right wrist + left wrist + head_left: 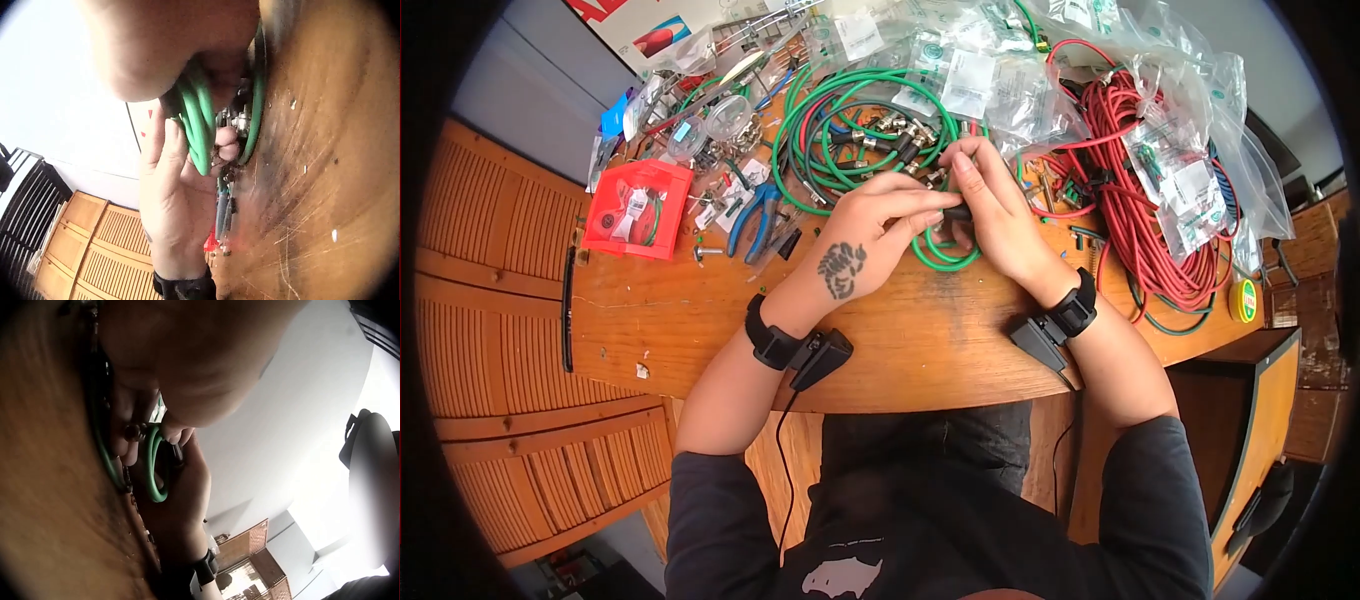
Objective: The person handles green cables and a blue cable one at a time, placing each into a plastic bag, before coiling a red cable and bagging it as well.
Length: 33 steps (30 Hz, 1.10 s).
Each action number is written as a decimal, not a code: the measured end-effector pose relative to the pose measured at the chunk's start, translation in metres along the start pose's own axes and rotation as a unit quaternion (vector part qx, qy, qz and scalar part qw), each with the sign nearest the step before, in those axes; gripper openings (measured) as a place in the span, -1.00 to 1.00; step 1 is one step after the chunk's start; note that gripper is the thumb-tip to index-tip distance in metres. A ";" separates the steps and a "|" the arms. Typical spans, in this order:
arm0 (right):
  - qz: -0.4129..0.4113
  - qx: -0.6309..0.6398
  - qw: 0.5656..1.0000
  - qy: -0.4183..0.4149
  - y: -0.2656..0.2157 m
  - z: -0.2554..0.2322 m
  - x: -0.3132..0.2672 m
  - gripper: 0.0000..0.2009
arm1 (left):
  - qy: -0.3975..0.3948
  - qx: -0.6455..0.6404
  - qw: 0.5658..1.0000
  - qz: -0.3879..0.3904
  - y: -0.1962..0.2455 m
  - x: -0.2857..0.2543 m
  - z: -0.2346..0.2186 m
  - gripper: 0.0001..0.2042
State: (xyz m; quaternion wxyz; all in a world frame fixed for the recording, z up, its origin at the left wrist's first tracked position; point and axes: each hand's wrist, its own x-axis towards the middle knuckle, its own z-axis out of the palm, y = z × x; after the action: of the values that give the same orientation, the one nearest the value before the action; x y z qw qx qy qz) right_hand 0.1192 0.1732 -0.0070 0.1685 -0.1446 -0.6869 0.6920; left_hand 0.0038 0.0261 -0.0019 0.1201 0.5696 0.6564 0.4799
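Note:
Both hands meet over the table's middle on a green cable (pixel 940 256) bent into small loops. My left hand (pixel 880 230) reaches in with thumb and fingers pinching the cable beside a dark sleeve-like piece (pixel 957 212). From the other side my right hand (pixel 998 205) curls round the same cable, its fingers hiding much of it. In the left wrist view the green loop (pixel 155 465) hangs between the hands, near a small round metal connector (pixel 133 432). The right wrist view shows doubled green strands (pixel 199 122) beneath the right palm. Exactly what the fingertips grip I cannot tell.
Behind the hands lie coiled green cable (pixel 785 140) and metal connectors (pixel 910 140). Left stand a red bin (pixel 665 205) and blue-handled pliers (pixel 755 222). Right are a red cable coil (pixel 1115 210), clear plastic bags (pixel 1040 110) and a yellow-green tin (pixel 1243 300).

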 end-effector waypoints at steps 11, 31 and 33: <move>-0.099 -0.165 0.981 0.013 -0.008 0.002 -0.003 -0.81 | -0.116 -0.321 0.910 -0.234 0.003 0.002 -0.015 -0.66; 0.011 0.059 0.998 -0.006 -0.063 -0.001 0.067 -0.57 | 0.268 -0.354 0.883 -0.153 -0.032 0.013 -0.023 -0.77; 0.023 0.075 0.997 -0.022 -0.072 0.003 0.104 -0.55 | 0.267 -0.343 0.889 -0.145 -0.033 0.013 -0.022 -0.78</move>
State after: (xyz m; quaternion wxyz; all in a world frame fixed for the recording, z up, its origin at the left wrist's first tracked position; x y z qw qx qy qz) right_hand 0.0265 0.2150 0.0681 0.1473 -0.1319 -0.6331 0.7484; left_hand -0.0370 0.0306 -0.0111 0.1965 0.2421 0.5331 0.7865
